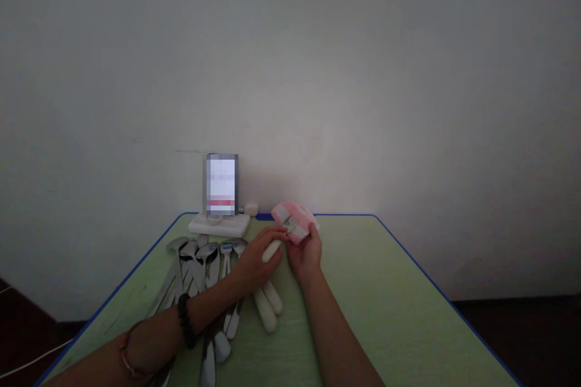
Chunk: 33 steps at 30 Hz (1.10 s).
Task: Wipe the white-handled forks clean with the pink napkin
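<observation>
My left hand (258, 257) is closed around the white handle of a fork (278, 242) held above the table. The fork's metal tines rest against a pink cloth (295, 221). My right hand (306, 251) grips that pink cloth from below and presses it round the tines. Both hands meet over the middle of the green table (385, 290). A dark bead bracelet sits on my left wrist.
Several metal spoons and ladles (195, 266) lie in a row at the left of the table. White-handled utensils (267, 305) lie under my left forearm. A white stand (220, 224) with an upright phone sits at the far edge by the wall.
</observation>
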Each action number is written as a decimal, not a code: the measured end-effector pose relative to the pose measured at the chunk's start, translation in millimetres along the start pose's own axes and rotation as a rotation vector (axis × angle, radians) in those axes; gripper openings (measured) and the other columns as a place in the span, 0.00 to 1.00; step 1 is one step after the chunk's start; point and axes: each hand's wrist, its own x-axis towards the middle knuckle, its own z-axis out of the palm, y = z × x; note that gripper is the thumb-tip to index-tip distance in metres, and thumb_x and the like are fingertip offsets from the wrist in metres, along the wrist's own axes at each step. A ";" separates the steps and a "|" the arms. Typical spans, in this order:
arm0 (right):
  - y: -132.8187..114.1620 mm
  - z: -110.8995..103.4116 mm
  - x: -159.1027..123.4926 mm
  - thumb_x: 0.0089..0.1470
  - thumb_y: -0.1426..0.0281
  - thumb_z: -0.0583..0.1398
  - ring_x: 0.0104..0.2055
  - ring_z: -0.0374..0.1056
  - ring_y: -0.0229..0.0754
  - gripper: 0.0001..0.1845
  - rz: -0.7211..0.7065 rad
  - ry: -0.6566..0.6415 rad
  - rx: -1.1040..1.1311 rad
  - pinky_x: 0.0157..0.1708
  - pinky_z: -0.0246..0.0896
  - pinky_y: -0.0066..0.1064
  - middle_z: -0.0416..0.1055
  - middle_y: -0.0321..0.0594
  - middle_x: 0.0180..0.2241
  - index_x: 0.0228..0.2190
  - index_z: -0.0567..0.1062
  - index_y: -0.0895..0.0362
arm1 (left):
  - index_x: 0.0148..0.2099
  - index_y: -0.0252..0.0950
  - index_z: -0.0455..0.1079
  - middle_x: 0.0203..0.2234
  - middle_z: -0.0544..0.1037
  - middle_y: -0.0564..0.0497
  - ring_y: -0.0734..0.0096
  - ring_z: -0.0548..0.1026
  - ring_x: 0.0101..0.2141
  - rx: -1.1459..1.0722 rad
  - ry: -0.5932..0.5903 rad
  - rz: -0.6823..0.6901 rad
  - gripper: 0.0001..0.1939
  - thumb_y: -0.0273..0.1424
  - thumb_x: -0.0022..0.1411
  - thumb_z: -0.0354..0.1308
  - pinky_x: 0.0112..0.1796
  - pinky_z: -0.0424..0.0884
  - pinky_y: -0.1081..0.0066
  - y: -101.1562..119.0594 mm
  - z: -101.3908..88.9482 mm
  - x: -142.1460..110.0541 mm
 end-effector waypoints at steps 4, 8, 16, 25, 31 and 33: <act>0.1 1.2 0.5 0.57 0.64 0.47 0.35 0.73 0.39 0.17 -0.003 0.053 0.036 0.37 0.69 0.32 0.77 0.40 0.34 0.38 0.73 0.57 | 0.40 0.37 0.68 0.46 0.73 0.45 0.63 0.70 0.49 -0.008 -0.008 0.012 0.14 0.18 0.53 0.51 0.52 0.64 0.60 -0.9 0.4 -0.7; 0.0 0.5 1.1 0.56 0.64 0.50 0.35 0.73 0.39 0.16 -0.037 0.007 0.023 0.36 0.69 0.33 0.77 0.39 0.34 0.40 0.72 0.57 | 0.40 0.37 0.68 0.46 0.73 0.45 0.64 0.69 0.49 -0.016 -0.031 0.011 0.14 0.18 0.53 0.50 0.53 0.64 0.60 -0.7 -0.4 -0.7; -0.6 -0.2 1.6 0.56 0.65 0.50 0.34 0.73 0.38 0.17 -0.056 -0.021 0.036 0.35 0.69 0.32 0.77 0.39 0.35 0.42 0.72 0.57 | 0.39 0.37 0.68 0.45 0.74 0.45 0.64 0.70 0.48 -0.021 -0.033 -0.003 0.13 0.19 0.53 0.50 0.52 0.65 0.60 0.8 -1.5 -0.1; -1.6 7.0 -6.2 0.56 0.66 0.49 0.34 0.73 0.39 0.17 -0.002 -0.060 0.005 0.33 0.70 0.32 0.77 0.41 0.34 0.43 0.72 0.59 | 0.40 0.36 0.69 0.45 0.74 0.44 0.62 0.70 0.49 -0.020 -0.014 0.008 0.13 0.20 0.53 0.50 0.52 0.64 0.59 -1.0 -1.6 -0.1; -1.7 6.3 -5.4 0.55 0.66 0.51 0.34 0.73 0.40 0.16 0.002 -0.089 -0.021 0.32 0.70 0.32 0.77 0.42 0.33 0.39 0.73 0.60 | 0.39 0.37 0.69 0.45 0.74 0.45 0.63 0.70 0.48 -0.035 -0.006 0.019 0.13 0.19 0.53 0.50 0.52 0.64 0.60 -0.3 -1.4 -0.2; -1.9 6.6 -5.7 0.54 0.66 0.51 0.34 0.73 0.40 0.15 0.009 -0.097 -0.028 0.32 0.70 0.32 0.77 0.42 0.32 0.38 0.73 0.60 | 0.39 0.37 0.69 0.44 0.74 0.45 0.63 0.70 0.48 -0.034 -0.008 0.024 0.13 0.19 0.53 0.50 0.52 0.64 0.60 0.9 -1.9 0.0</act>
